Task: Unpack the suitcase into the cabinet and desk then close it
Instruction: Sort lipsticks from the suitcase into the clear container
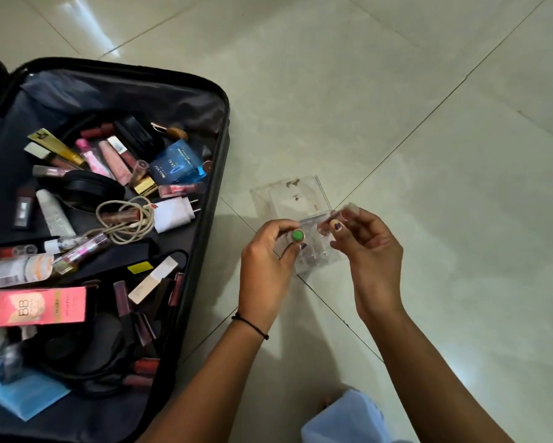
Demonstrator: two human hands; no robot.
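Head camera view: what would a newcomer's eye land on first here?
First, the open black suitcase on the left, cluttered with cosmetics, a pink box and a white charger. To its right, over the pale tiled floor, the left hand and right hand hold a clear plastic box between them.

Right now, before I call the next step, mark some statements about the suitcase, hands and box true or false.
1. The suitcase is open. True.
2. The left hand and right hand both hold the clear box. True.
3. The clear box is over the floor, outside the suitcase. True.
4. The charger lies on the floor. False: it lies in the suitcase, beside a coiled cable.
5. The suitcase is fully unpacked. False: the charger, a pink carton and many tubes lie in it.
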